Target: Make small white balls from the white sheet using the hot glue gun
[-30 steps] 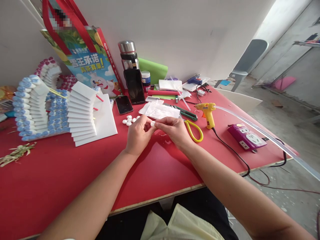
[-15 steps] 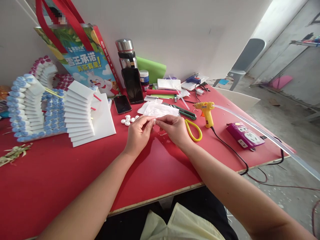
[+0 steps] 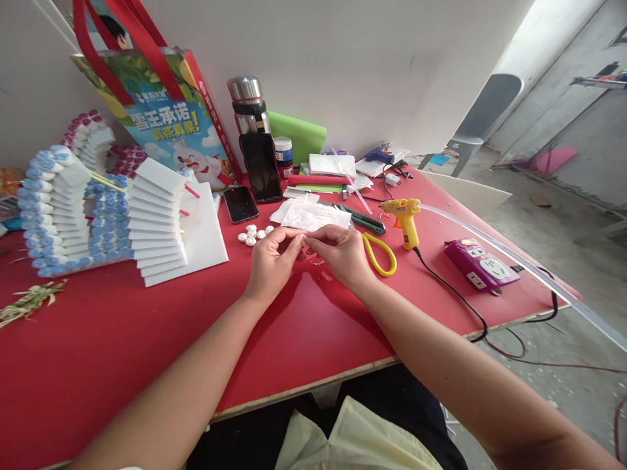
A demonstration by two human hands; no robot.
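My left hand (image 3: 274, 261) and my right hand (image 3: 340, 256) meet over the red table, thumbs and fingertips pinched together. Between them is a small white piece (image 3: 304, 237), mostly covered by the fingers; it looks like thin paper. Just left of my left hand lie several small white rolled balls (image 3: 251, 241). Behind the fingertips, a stack of thin white sheets (image 3: 313, 215) lies flat. A bent yellow tube (image 3: 392, 262) rests beside my right hand.
On the right are a yellow glue gun (image 3: 406, 225) with a long clear stick and a purple power socket (image 3: 482, 264). A green-handled cutter (image 3: 369, 224), phone (image 3: 240, 205) and steel flask (image 3: 245, 91) stand or lie behind. Stepped white foam pieces (image 3: 157, 225) and a carrier bag (image 3: 171, 124) occupy the left.
The fingertips have shifted slightly around the white piece, and less of it shows now. Both hands stay in nearly the same place.
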